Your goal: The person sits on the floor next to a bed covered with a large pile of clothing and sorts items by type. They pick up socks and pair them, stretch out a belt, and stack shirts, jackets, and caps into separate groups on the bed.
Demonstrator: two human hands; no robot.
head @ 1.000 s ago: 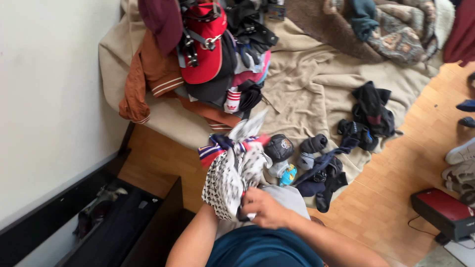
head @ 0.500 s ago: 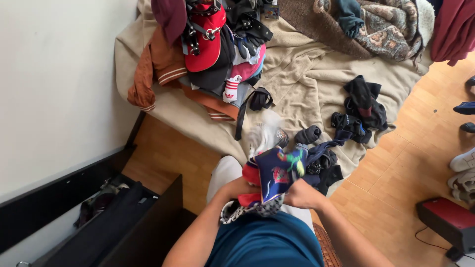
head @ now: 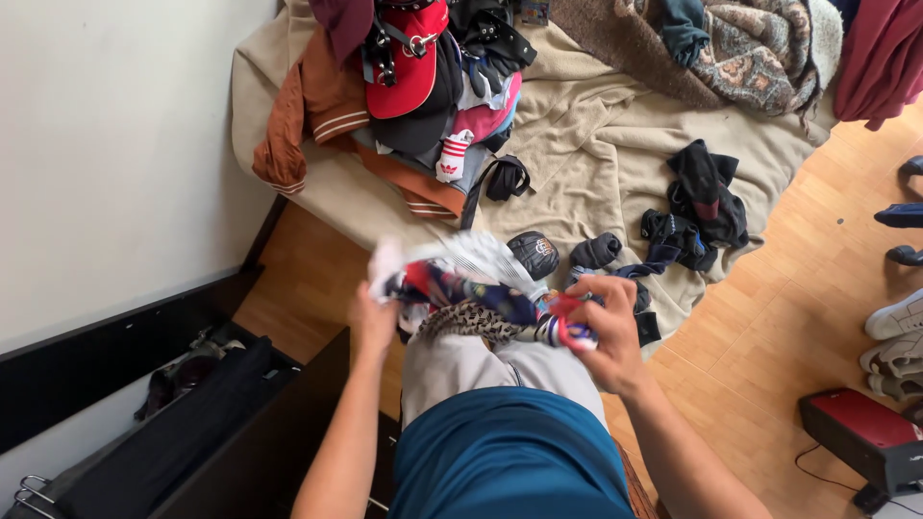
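Patterned garment (head: pixel 481 288), a mix of navy, red and white print with a black-and-white underside, is stretched crosswise between both hands just above the person's grey-trousered lap, in front of the bed edge. In the head view, the left hand (head: pixel 373 322) is closed on the garment's left end, where a white corner sticks up, and the right hand (head: pixel 608 332) is clenched on the bunched red-and-blue right end. The cloth between them is twisted and partly blurred, so its exact kind cannot be told.

Beyond the hands, the beige blanket (head: pixel 596 144) covers the bed. On it, just past the garment, lie a dark rolled sock ball (head: pixel 534 252), a grey sock roll (head: pixel 596 252) and a heap of dark socks (head: pixel 707 207) further right. At the head of the bed a clothes pile (head: pixel 433 115) carries a red cap (head: pixel 409 62) on top and a brown jacket (head: pixel 308 125) hanging over the left side. A patterned throw (head: pixel 760 48) lies at the upper right. An open black drawer (head: pixel 173 432) sits at lower left against the white wall, and a red box (head: pixel 860 432) stands on the wooden floor at lower right.

Judging by the spread grip, the step in hand looks like pulling the garment straight for folding. The next move would call for untwisting the middle and bringing the two ends level, with both grips kept firm so the loose corner does not slip out.
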